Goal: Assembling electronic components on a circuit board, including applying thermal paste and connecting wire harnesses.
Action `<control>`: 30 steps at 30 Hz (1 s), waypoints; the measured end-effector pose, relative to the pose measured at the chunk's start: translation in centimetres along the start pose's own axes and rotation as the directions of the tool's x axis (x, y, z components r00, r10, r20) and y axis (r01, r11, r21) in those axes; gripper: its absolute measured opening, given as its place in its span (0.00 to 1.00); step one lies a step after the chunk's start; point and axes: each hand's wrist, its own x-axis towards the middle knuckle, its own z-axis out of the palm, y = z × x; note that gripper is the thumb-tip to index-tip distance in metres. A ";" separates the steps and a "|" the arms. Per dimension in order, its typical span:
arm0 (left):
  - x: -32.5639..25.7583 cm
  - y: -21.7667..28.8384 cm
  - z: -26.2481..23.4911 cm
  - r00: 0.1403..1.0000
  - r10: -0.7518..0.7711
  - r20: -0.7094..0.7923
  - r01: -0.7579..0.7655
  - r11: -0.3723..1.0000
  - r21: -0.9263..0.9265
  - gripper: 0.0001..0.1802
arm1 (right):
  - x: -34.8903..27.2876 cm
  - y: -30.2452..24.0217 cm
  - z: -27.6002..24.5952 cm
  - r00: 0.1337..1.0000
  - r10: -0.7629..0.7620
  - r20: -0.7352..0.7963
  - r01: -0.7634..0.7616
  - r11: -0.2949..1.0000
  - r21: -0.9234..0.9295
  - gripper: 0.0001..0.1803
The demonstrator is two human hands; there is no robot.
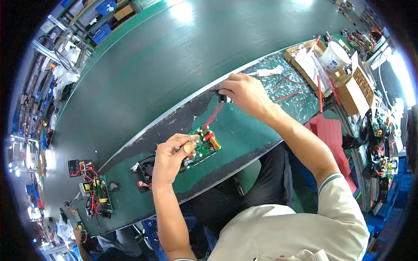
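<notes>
The green desk (244,130) is carrying a green circuit board (201,148), which is being steadied at its near edge by the left hand (172,158), fingers closed on it. Red wires (212,116) are being drawn from the board to a small black connector (223,97), which is being pinched in the closed fingers of the right hand (244,93).

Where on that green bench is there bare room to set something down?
Bare green mat lies between the right hand and the circuit board under the left hand, crossed only by red wires. The wide conveyor belt behind is bare too. It is crowded by the cardboard boxes at the right end and around the second board at the left.
</notes>
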 end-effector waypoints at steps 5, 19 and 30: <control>-0.3 -0.2 -0.2 1.000 0.007 -0.007 -0.007 0.999 -0.031 0.09 | -0.6 -0.5 -1.2 0.994 -0.077 0.075 0.078 0.997 -0.014 0.07; -0.8 -0.7 -0.3 0.999 0.005 0.043 0.001 0.991 -0.137 0.11 | 8.0 -0.6 -6.1 0.364 -0.229 0.903 0.361 0.928 0.090 0.27; -1.4 -1.0 -0.9 0.999 -0.010 0.050 0.016 0.993 -0.117 0.10 | 6.7 0.3 -5.6 0.388 -0.548 0.741 0.752 0.653 0.089 0.17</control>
